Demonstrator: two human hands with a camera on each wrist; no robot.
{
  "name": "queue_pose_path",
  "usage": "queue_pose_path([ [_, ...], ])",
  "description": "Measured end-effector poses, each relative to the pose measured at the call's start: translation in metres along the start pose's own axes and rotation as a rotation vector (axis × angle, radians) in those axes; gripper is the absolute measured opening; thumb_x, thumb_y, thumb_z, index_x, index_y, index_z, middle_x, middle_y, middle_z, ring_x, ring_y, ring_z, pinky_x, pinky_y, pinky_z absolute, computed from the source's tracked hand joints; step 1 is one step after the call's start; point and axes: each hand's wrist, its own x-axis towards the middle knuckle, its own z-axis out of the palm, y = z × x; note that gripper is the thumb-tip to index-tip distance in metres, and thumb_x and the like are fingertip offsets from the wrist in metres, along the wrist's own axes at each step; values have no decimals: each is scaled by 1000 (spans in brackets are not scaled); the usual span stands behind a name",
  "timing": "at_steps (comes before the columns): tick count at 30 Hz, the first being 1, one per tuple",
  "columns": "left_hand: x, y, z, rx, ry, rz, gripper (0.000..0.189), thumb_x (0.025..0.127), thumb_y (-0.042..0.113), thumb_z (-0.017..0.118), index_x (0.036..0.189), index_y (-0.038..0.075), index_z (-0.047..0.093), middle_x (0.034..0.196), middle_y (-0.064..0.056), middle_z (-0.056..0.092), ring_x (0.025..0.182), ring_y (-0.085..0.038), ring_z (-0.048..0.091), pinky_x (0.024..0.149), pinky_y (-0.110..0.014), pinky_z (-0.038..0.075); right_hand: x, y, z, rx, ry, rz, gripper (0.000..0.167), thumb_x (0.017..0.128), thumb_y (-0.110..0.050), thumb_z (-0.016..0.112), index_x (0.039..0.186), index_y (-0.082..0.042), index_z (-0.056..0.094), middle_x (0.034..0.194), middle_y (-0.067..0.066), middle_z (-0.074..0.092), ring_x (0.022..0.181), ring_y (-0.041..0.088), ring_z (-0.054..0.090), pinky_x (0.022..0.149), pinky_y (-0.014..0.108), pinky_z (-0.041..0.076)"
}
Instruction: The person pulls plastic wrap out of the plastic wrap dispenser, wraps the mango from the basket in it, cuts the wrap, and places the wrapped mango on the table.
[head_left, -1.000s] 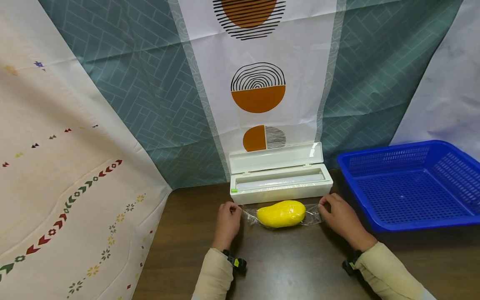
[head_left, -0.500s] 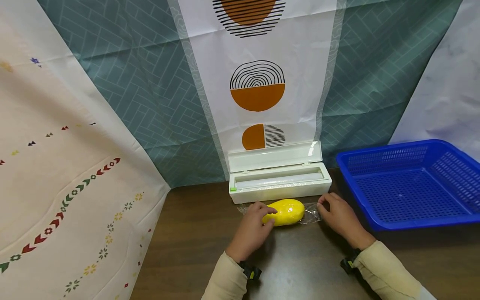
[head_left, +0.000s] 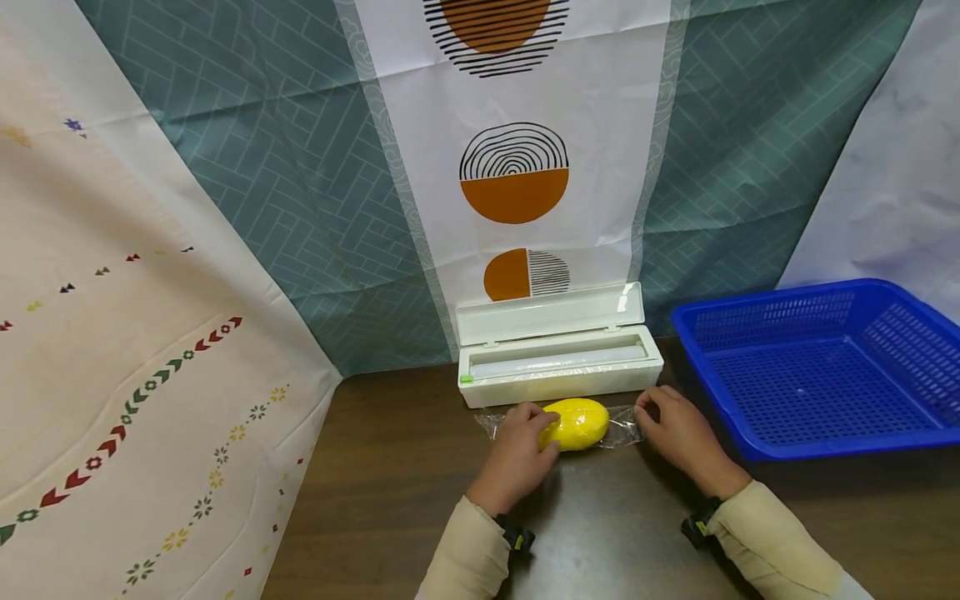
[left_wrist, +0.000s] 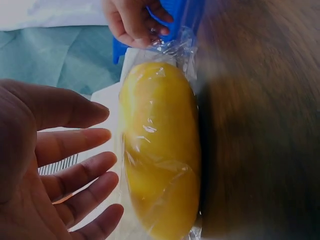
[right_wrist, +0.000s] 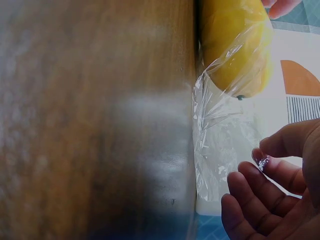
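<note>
A yellow mango [head_left: 581,423] lies on the table, wrapped in clear cling film [head_left: 622,428] whose loose ends stick out at both sides. My left hand [head_left: 517,454] reaches over the mango's left end, thumb and fingers spread around it. Its fingers are relaxed and apart in the left wrist view, alongside the mango [left_wrist: 160,150]. At the other end, my right hand [head_left: 681,435] pinches the film's right tip between thumb and index finger. The right wrist view shows a glint of film at those fingertips and crumpled film [right_wrist: 212,140] running back to the mango's stem end.
Directly behind the mango stands a white cling film dispenser [head_left: 562,385], its lid [head_left: 551,315] raised and a roll inside. A blue plastic basket [head_left: 708,385] sits to the right, close to my right hand. Patterned cloths [head_left: 330,250] hang behind and at both sides.
My left hand has released the film's left end and moved right, over the mango's left part. My right hand stays at the film's right end.
</note>
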Motion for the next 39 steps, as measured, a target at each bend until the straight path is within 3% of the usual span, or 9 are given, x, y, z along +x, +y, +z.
queue_pose_path([
  [16,11,-8,13,-73,24,-74,34,92,22,68,125,14,69,119,-3,58,111,-20,51,95,-37,43,0,0,-3,18,3,5,9,95,-19,67,91,-11,64,83,4,57,74,20,52,67,34,42],
  [22,12,-8,13,-69,43,-67,35,91,21,69,125,14,69,118,-3,59,111,-20,52,94,-37,44,-2,-5,-5,84,-14,18,34,101,-36,60,115,-4,62,105,14,60,95,28,57,82,46,49],
  [25,12,-7,13,-73,46,-68,35,91,21,69,125,14,69,119,-3,60,111,-20,52,94,-37,44,-4,-13,-7,111,38,-52,43,99,-31,64,129,-1,57,120,19,59,110,34,56,93,55,47],
  [30,13,-9,14,-63,44,-66,36,91,21,70,126,12,69,120,-3,60,113,-21,53,95,-38,45,-7,-34,-5,131,130,-294,54,88,-14,76,137,-3,56,131,17,59,120,34,55,98,54,44],
  [34,13,-11,15,-34,51,-54,37,91,21,71,126,12,68,121,-4,61,112,-21,54,96,-40,45,-10,-47,2,151,72,-403,53,86,-11,78,137,-13,60,133,6,61,122,25,57,98,46,48],
  [39,12,-13,14,-27,64,-38,38,89,20,71,125,9,67,122,-5,62,111,-23,55,95,-41,46,-10,-54,11,132,-51,-425,51,88,-16,78,136,-17,62,136,6,62,123,27,60,99,50,51],
])
